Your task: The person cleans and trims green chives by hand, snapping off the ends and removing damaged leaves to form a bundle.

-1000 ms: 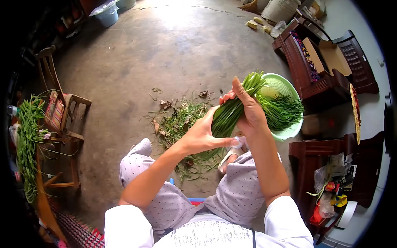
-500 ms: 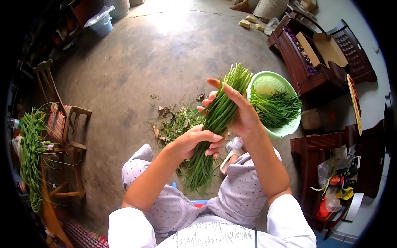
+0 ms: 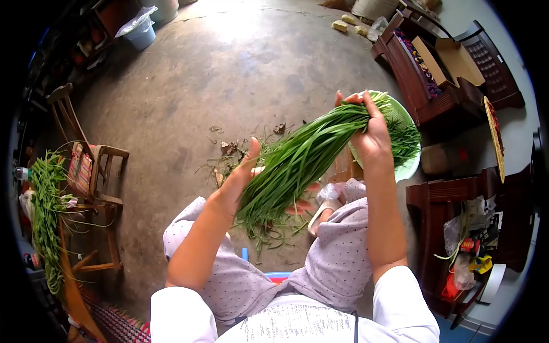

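Note:
A long bunch of green stalks (image 3: pixel 311 151) slants across the middle, its pale ends at the upper right and its leafy ends at the lower left. My right hand (image 3: pixel 372 126) grips it near the pale ends, beside the green basket (image 3: pixel 413 163). Under the leafy end lies my left hand (image 3: pixel 243 177), thumb raised and fingers spread, some fingertips showing beyond the leaves. More cut greens (image 3: pixel 403 140) lie in the basket. Loose trimmings (image 3: pixel 229 154) and dry leaves are scattered on the floor behind the bunch.
On the left are a wooden chair (image 3: pixel 94 166) and a heap of greens (image 3: pixel 46 206). Dark wooden furniture (image 3: pixel 423 108) with an open cardboard box (image 3: pixel 457 63) stands at the right. A blue bucket (image 3: pixel 140 35) is at the upper left.
The bunch has swung from steep to slanting, its pale ends moving right toward the basket. My right hand moved right with it; my left hand loosened its grip and spread under the leaves.

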